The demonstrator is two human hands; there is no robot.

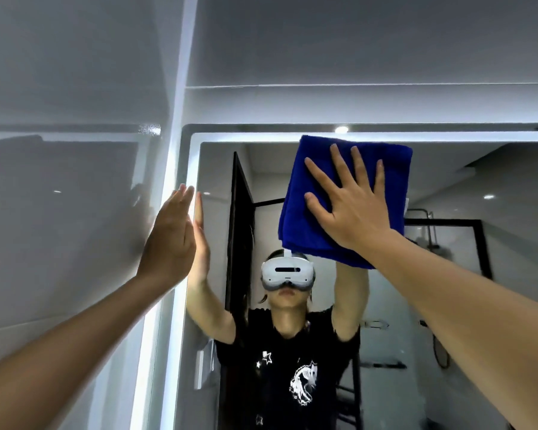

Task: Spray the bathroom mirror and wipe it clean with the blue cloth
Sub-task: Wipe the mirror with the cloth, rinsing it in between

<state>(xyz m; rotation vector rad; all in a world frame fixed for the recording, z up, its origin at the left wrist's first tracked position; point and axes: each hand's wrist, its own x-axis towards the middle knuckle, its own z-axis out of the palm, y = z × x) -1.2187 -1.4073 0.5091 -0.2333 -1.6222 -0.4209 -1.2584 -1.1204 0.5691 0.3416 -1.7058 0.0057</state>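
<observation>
**mop_and_bucket:** ok so your right hand [351, 206] is flat on the blue cloth [339, 187], fingers spread wide and straight, palm pressing the folded cloth onto the mirror [448, 290] right of centre in the upper half of the frame; the cloth's top edge sits just under the mirror's upper border; your left hand [171, 240] is flat too, fingers straight and close together, holding nothing, laid against the lit frame strip [180, 169] at the mirror's left edge, middle left of the picture; looks like you're bracing there, though I can't tell how hard you lean on it.

**glasswipe_77:** so wiping, not spraying?

**mop_and_bucket:** that's my read; no spray bottle anywhere in view, both hands are up at the glass, so I'd say you're on the wipe step and working the top band; can't make out any wet film or streaks on the glass from here, so no idea how much is done.

**glasswipe_77:** next move?

**mop_and_bucket:** I'd guess sweep the cloth sideways along that top edge, keep the palm flat so the folds don't bunch, then drop a row and overlap; the upper left corner by your left hand probably needs that hand out of the way first; grey wall tiles [59, 212] on the left don't matter.
</observation>
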